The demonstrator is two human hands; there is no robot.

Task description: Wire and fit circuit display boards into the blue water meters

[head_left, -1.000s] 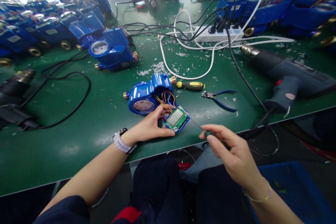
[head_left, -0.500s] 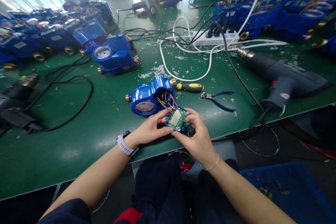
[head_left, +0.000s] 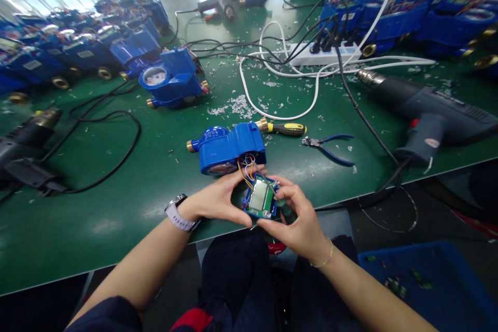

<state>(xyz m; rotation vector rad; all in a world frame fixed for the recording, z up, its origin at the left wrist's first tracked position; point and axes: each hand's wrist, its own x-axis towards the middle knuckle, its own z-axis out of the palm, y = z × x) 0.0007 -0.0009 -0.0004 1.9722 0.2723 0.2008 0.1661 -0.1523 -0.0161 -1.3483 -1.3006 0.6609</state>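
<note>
You hold a green circuit board (head_left: 258, 197) with a pale rectangular display, its face turned up towards you. Thin coloured wires (head_left: 246, 170) join it to the blue meter body (head_left: 231, 146) just beyond, lying with brass fittings at both ends and its dial mostly hidden from you. Your dark-handled screwdriver (head_left: 287, 212) slants over the board, shaft pointing up-left.

The left hand (head_left: 221, 200) and right hand (head_left: 298, 217) hold a green circuit board (head_left: 268, 198) with a small screen (head_left: 257, 195). The right hand also has a thin screwdriver (head_left: 287, 212). Wires (head_left: 244, 175) join the board to a blue water meter (head_left: 232, 147) on the table (head_left: 78, 228).
</note>
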